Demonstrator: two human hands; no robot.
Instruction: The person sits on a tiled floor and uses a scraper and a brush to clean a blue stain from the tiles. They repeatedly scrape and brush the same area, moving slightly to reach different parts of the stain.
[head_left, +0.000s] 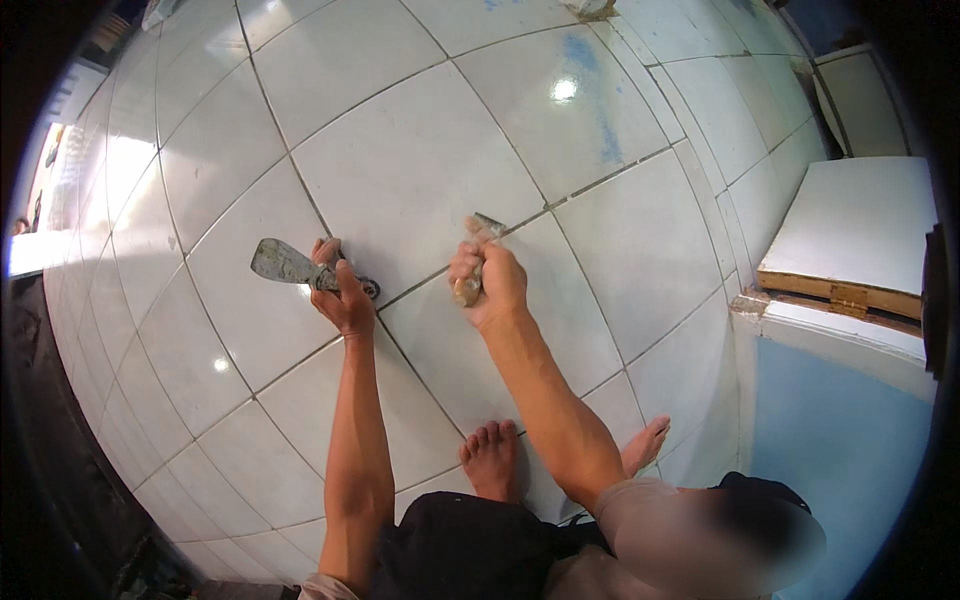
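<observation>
My left hand (343, 292) holds a scraper (281, 262) with a worn, stained blade that points left, away from the palm. The fingers of my right hand (491, 274) are wrapped around the handle of a second scraper (490, 223); its narrow blade is at a grout joint between white floor tiles (420, 165), and motion blurs it slightly. Whether that blade touches the joint, I cannot tell. Dark joints run between the tiles around both hands. Blue smears (592, 97) mark a tile farther forward.
My bare feet (491, 457) are on the tiles below my hands. To the right stand a blue wall (832, 427) and a white panel with a wooden edge (840, 292). Dark sheeting (45, 420) lies along the left edge. A chipped spot (589, 7) shows at the top.
</observation>
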